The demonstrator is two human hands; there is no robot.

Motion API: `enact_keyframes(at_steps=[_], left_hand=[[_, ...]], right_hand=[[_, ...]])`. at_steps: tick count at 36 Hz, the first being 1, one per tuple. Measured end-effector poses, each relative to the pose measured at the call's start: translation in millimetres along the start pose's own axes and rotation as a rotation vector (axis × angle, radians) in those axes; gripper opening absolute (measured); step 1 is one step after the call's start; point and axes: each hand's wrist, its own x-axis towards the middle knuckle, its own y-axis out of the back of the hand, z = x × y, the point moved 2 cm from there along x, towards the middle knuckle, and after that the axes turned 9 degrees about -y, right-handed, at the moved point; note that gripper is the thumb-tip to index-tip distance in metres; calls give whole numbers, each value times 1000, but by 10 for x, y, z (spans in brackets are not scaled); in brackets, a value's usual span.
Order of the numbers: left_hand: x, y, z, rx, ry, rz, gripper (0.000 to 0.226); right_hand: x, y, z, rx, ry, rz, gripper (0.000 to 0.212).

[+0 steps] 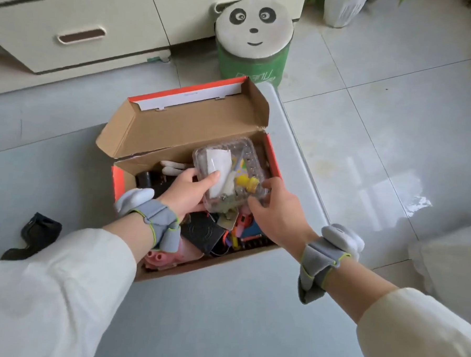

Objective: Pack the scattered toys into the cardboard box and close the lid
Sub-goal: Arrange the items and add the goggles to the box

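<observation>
Left grip (186,193) curling round the clear plastic case (229,175) at its 9 o'clock edge, right grip (279,213) pinching its 4 o'clock corner, both holding it over jumbled toys (167,256) inside the cardboard box (210,264) (lid standing open at 12 o'clock).

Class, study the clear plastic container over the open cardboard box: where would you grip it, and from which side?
Grip the clear plastic container at its opposite side edges, where the left hand and right hand hold it, thumbs on top. It is flat and wide, with no handle. Come from the near side: the box lid stands raised behind it.
</observation>
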Motion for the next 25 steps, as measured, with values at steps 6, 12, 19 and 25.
enact_keyframes(at_steps=[6,12,19,25], left_hand=[[-7,27,-58,93,-39,63,42],[82,-58,-103,608,-181,133,58],[142,-136,-49,999,-229,147,61],[122,-45,-74,741,-205,135,75]], right_hand=[[27,-32,2,-175,90,-52,26],[60,-17,-107,-451,120,-1,30],[178,-117,-150,-607,306,113,69],[263,-248,-45,-667,360,136,100]])
